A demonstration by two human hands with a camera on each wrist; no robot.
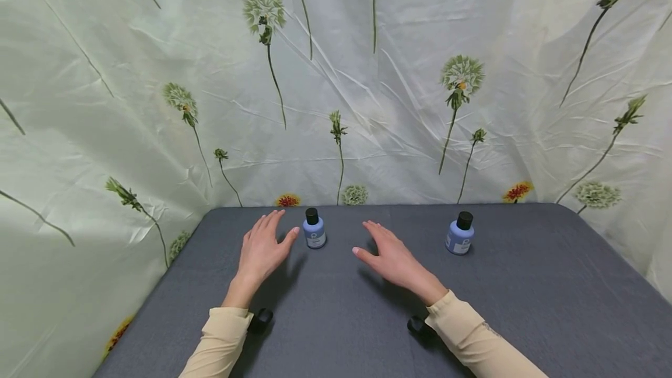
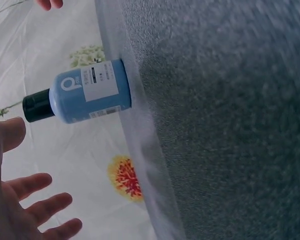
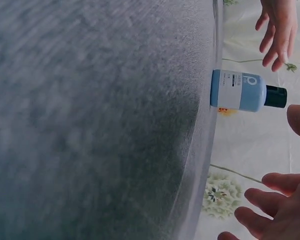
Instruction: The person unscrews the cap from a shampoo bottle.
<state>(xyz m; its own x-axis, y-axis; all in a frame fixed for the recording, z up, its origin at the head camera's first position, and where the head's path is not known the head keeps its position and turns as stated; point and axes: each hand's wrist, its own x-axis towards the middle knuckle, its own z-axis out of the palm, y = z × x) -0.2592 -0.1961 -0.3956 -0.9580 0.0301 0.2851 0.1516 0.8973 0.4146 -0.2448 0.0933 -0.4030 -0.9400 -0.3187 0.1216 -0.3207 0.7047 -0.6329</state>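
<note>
The dark grey-blue surface point(image 1: 336, 319), finely woven in texture, carries a left bottle point(image 1: 315, 233), blue with a black cap and pale label, standing upright. The far edge runs just behind this bottle, and one rounded far corner lies off to its left. Well apart to its right stands a matching right bottle point(image 1: 459, 238), upright too, at roughly the same depth.

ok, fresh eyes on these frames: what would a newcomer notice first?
Probably the pale flower-printed cloth filling the background behind the dark grey table. Next, two matching upright shapes on that table: a near-left blue bottle just beside the left hand, and a second blue bottle to the right of the right hand. Both hands are empty.
</note>
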